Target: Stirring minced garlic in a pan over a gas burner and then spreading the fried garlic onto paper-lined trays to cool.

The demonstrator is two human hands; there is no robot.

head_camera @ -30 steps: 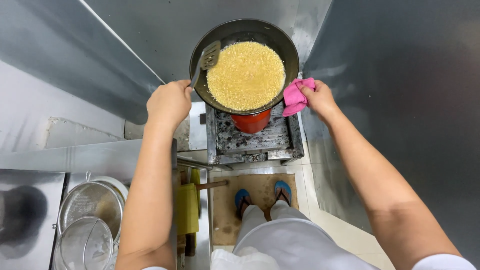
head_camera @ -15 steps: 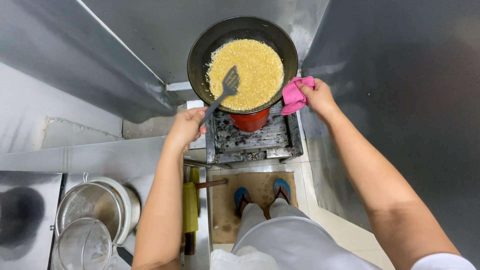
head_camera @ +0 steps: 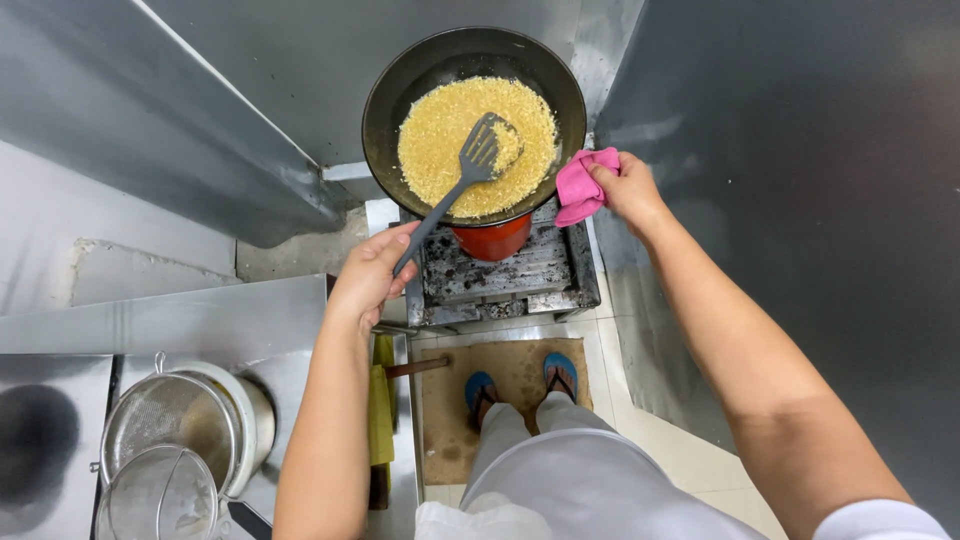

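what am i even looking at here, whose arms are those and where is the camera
The camera sits on a person's head and looks straight down, so the two bare arms coming up from the bottom edge are that person's own. Their feet in blue sandals show below, standing on a brown mat.

The left hand grips the handle of a dark slotted spatula, whose blade lies in the yellow crumbly food inside a big dark pan. The right hand presses a pink cloth against the pan's rim.

The pan sits on a red burner in a metal stove frame. At lower left, on a steel counter, are a white pot with a mesh strainer on it and a second strainer in front. Steel panels line the walls.
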